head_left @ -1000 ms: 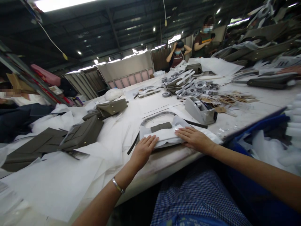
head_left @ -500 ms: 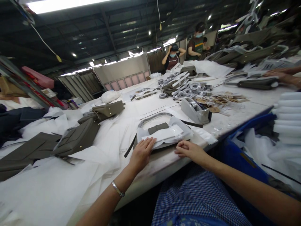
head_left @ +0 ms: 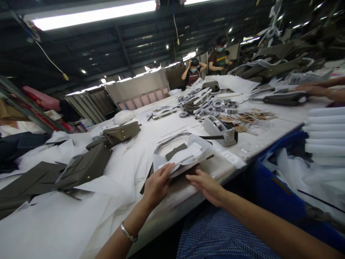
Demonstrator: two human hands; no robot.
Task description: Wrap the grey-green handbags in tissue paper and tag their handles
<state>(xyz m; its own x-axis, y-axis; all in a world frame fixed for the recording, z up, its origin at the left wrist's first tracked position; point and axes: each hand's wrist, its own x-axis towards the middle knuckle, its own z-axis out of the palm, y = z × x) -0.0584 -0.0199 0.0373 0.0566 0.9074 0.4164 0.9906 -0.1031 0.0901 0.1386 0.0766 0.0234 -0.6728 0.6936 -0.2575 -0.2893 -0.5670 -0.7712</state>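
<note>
A flat olive-grey bag wrapped in white tissue paper lies at the near edge of the white table, its strap curving behind it. My left hand grips the wrapped bag's near left edge and tilts it up off the table. My right hand reaches under the lifted near edge, fingers stretched out and touching the underside.
A grey tape dispenser stands just beyond the bag. Olive bags and loose tissue sheets lie to the left. Tape rolls and paper scraps clutter the far table. A stack of white sheets sits at right. Other people work at the far end and right.
My left hand has closed on the wrapped bag's near edge and raised it. My right hand slid off the top of the bag to beneath that edge.
</note>
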